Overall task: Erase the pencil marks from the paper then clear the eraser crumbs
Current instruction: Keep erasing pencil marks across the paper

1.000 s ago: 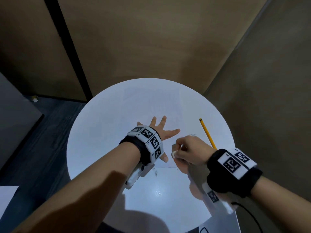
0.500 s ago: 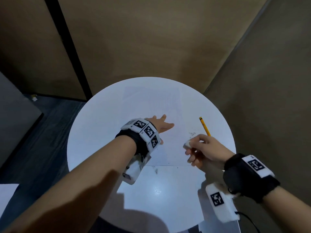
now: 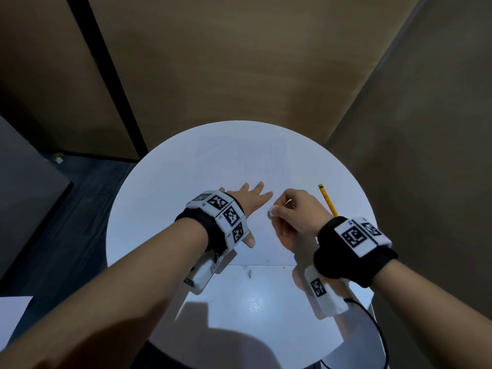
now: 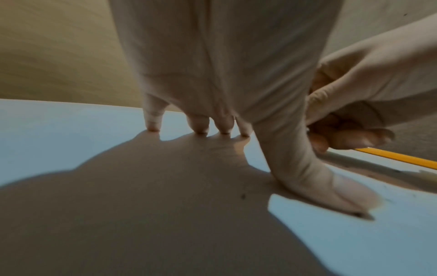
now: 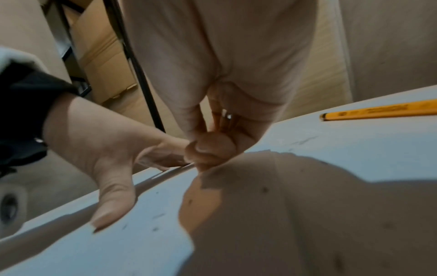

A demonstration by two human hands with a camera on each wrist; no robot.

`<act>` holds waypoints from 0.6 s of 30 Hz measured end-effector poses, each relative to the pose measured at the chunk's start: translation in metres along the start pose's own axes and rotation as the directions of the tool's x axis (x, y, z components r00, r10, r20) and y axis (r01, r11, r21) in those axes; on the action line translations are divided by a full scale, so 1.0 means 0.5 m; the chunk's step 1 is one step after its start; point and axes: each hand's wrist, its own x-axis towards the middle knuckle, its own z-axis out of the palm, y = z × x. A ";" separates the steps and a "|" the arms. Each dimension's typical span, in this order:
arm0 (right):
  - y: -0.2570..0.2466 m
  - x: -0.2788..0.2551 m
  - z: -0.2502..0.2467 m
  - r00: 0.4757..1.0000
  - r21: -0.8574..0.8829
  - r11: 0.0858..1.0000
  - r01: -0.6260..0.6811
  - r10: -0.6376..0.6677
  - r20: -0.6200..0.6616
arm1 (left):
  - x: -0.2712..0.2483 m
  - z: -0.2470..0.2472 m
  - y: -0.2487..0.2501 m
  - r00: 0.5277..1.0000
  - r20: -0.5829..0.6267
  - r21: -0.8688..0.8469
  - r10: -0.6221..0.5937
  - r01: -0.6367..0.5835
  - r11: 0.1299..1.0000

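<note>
The left hand [image 3: 250, 201] lies flat, fingers spread, on the white paper sheet [image 3: 263, 166], whose long axis runs away from the person. The right hand [image 3: 300, 211] pinches a small white eraser [image 3: 272, 210] on the paper (yellow pencil [image 3: 328, 200] beside).

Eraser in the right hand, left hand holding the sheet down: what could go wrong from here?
1. The left hand pins the paper with spread fingers on one side only; hard strokes with the eraser in the right hand could crease the free side.
2. The pencil lies just beyond the right hand; a wide stroke might knock it off the table.
3. Crumbs by the near paper edge could smear under the wrist.
</note>
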 end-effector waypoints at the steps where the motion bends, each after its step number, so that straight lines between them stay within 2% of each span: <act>1: -0.003 0.001 0.008 1.000 -0.054 0.998 0.017 -0.018 -0.016 | -0.001 0.001 0.000 1.000 -0.006 -0.009 -0.008 0.008 1.000; 3: -0.004 -0.012 0.022 0.998 -0.131 0.989 0.062 -0.060 0.019 | -0.004 0.001 0.003 1.000 -0.014 -0.001 -0.021 0.021 1.000; 5: -0.004 -0.036 0.027 0.985 -0.214 0.969 0.125 -0.095 0.145 | -0.008 -0.003 0.008 0.999 -0.002 0.015 -0.033 0.033 0.999; 7: -0.006 -0.048 0.018 0.960 -0.228 0.965 0.131 -0.067 0.271 | -0.010 -0.005 0.010 0.999 0.002 0.017 -0.033 0.033 0.999; 8: -0.007 -0.045 0.011 0.955 -0.200 0.973 0.111 -0.049 0.292 | -0.010 -0.006 0.011 1.000 0.002 0.017 -0.029 0.029 0.999; 9: -0.007 -0.036 0.007 0.962 -0.167 0.982 0.091 -0.043 0.269 | -0.010 -0.004 0.009 1.000 0.002 0.018 -0.028 0.028 0.999; 12: -0.007 -0.005 0.010 0.996 -0.110 0.992 0.068 -0.062 0.064 | -0.012 -0.004 0.009 0.999 0.009 0.015 -0.034 0.034 0.999; 13: -0.008 -0.005 0.017 0.997 -0.113 0.990 0.080 -0.076 0.032 | -0.014 -0.005 0.012 0.999 0.013 0.017 -0.035 0.035 0.999; 15: -0.006 -0.024 0.029 0.990 -0.168 0.977 0.133 -0.123 0.067 | -0.016 -0.009 0.014 0.999 0.017 0.026 -0.034 0.034 0.999; 18: -0.004 -0.067 0.025 0.956 -0.278 0.935 0.219 -0.149 0.253 | -0.013 -0.009 0.009 0.999 0.021 0.013 -0.027 0.026 1.000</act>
